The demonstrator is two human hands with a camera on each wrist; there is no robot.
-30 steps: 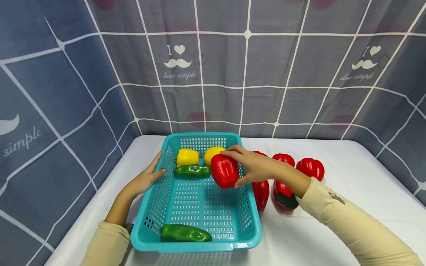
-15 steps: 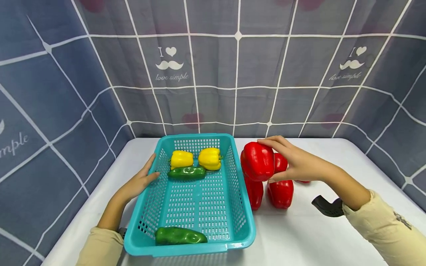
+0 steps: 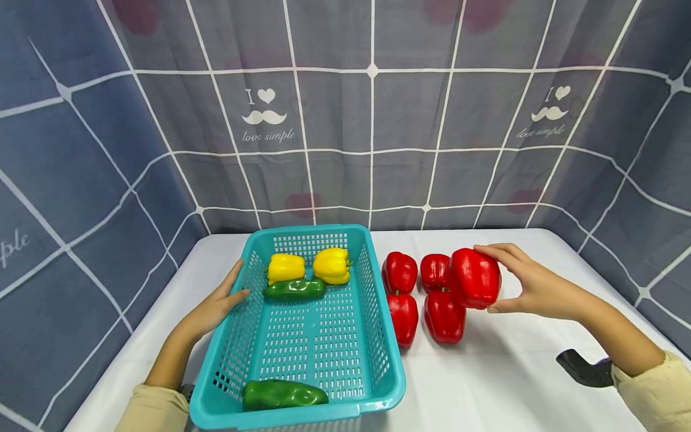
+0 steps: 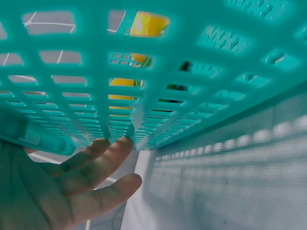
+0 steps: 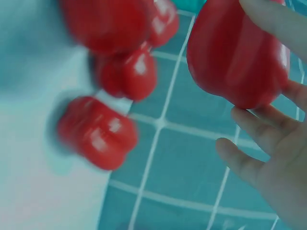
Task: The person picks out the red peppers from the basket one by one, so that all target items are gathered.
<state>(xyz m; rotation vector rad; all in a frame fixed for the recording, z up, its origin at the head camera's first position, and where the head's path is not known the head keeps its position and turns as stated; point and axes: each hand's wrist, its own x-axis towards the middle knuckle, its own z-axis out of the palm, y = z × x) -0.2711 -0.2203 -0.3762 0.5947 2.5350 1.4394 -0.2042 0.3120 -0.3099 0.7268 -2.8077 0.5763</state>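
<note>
A red bell pepper (image 3: pixel 475 278) is held between the thumb and fingers of my right hand (image 3: pixel 540 291), raised over the right part of the table. Several other red bell peppers (image 3: pixel 445 317) lie on the white cloth to its left. My left hand (image 3: pixel 212 309) grips the left side of a turquoise basket (image 3: pixel 396 384), its thumb over the rim. In the left wrist view, its fingers (image 4: pixel 103 165) lie along the outer perforated wall. Two yellow bell peppers (image 3: pixel 332 266) and a green pepper (image 3: pixel 294 290) sit at the basket's far end; another green pepper (image 3: pixel 284 394) lies at the near end.
A white cloth (image 3: pixel 513 390) covers the table. Grey checked fabric (image 3: pixel 335 120) hangs behind it and along both sides. A black strap (image 3: pixel 585 367) stands out from the right wrist.
My right hand has carried the red bell pepper from above the basket to the right, over the table. The left hand stays at the basket's side. The head view has shifted slightly.
</note>
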